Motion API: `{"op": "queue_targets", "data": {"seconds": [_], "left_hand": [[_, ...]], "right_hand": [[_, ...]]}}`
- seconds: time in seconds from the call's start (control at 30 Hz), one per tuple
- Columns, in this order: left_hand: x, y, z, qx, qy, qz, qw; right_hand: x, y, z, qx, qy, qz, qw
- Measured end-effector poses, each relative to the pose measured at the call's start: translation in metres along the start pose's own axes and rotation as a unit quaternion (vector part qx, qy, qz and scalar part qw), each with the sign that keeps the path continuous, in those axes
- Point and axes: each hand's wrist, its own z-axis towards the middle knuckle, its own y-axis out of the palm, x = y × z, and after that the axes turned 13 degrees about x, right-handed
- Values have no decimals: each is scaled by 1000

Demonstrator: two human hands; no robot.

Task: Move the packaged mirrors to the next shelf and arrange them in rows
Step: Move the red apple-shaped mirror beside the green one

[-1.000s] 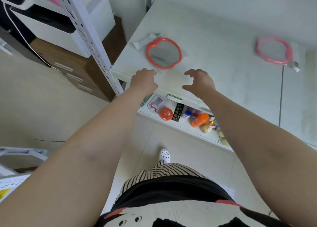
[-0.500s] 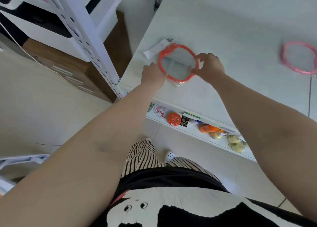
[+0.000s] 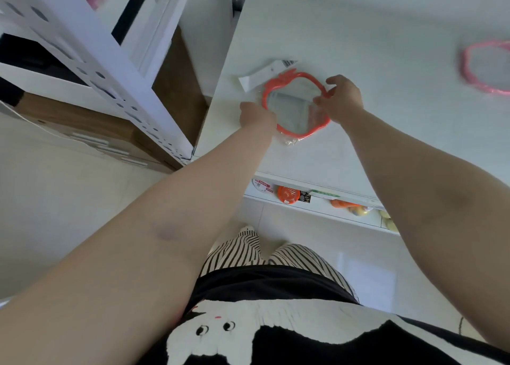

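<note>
Fingers on both hands now closed on the red mirror's [image 3: 296, 108] rim; 1 s ago they hovered curled over the shelf [image 3: 372, 47] edge, short of it, holding nothing.

Left hand [image 3: 256, 116]: grips the rim's left side, fingertips hidden under the hand, so can't tell how deep the hold goes.
Between the hands: mirror in its clear bag, white header card [image 3: 265, 73] just beyond the left fingers. Can't tell if it's lifted or flat on the shelf.
Right hand [image 3: 343, 99]: thumb and fingers pinch the rim's right side.
Far right of the right fingers, well apart: pink mirror [image 3: 488, 66], untouched, partly cut off by the frame.

Read: reach done, 2-hand grasp made, transfer not started. Bag is slippery film, so hold the rim, not the plastic.
</note>
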Motion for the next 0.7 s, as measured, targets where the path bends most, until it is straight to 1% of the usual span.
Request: {"op": "queue_targets", "data": {"seconds": [0.07, 0.17, 0.3, 0.43, 0.53, 0.7], "left_hand": [[-2, 5, 3, -14, 6, -6, 1000], [-6, 7, -1, -54, 11, -31, 998], [-5, 10, -22, -110, 50, -64, 991], [4, 26, -62, -130, 87, -34, 987], [8, 48, -102, -145, 99, -48, 983], [-1, 94, -183, -209, 77, -81, 971]], "right_hand": [[7, -3, -5, 5, 37, 20, 999], [23, -11, -15, 21, 85, 50, 995], [51, -32, -33, 41, 131, 107, 985], [87, -65, -52, 80, 168, 158, 970], [119, -98, -69, 124, 193, 195, 954], [189, -160, -110, 173, 230, 227, 930]]}}
